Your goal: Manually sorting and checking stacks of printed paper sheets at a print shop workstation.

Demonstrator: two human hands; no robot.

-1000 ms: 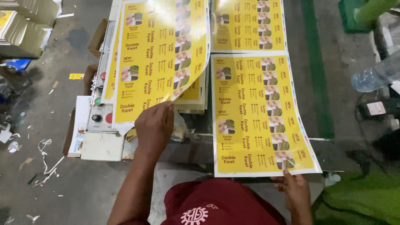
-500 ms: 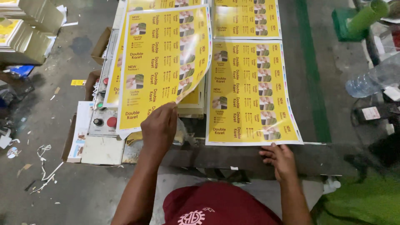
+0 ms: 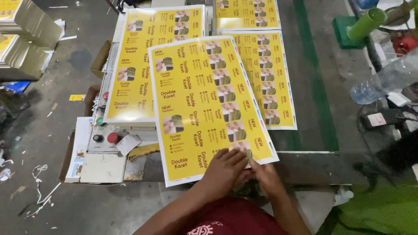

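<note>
Sheet: big yellow printed sheet (image 3: pixel 209 104), glossy, tilted, lying across the stack (image 3: pixel 139 69)
Hands: left hand (image 3: pixel 224 169) and right hand (image 3: pixel 265 176) both pinching its near edge

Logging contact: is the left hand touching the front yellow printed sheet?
Touching. The head view shows the left hand with fingers lying flat on the front yellow printed sheet's near edge.

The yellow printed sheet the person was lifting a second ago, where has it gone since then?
The left hand has carried the yellow sheet off the left stack and rightward; it now lies slanted across the gap, overlapping the right-hand sheet. The right hand came in to join the left at its near edge. The stack, control buttons and plastic bottle stayed put.
</note>
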